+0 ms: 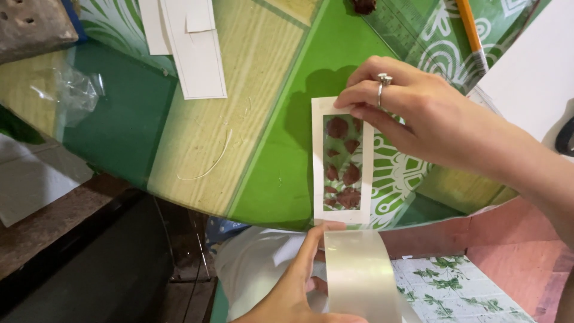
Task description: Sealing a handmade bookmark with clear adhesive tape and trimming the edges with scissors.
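Head camera: my right hand (412, 113) presses its fingers flat on the white paper frame (342, 160) of dark red petals on the green table (281, 149), while my left hand (299, 281) grips a clear tape strip (359, 275) at its near end.

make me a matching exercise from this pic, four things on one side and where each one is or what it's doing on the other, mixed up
Things:
1. right hand
2. left hand
3. pencil
4. white paper frame

States:
a. pulls a strip of clear tape
b. lies flat with dark red petals in its window
c. presses the frame's top end
d. lies at the top right, on a ruler

Pairs: 1-c, 2-a, 3-d, 4-b
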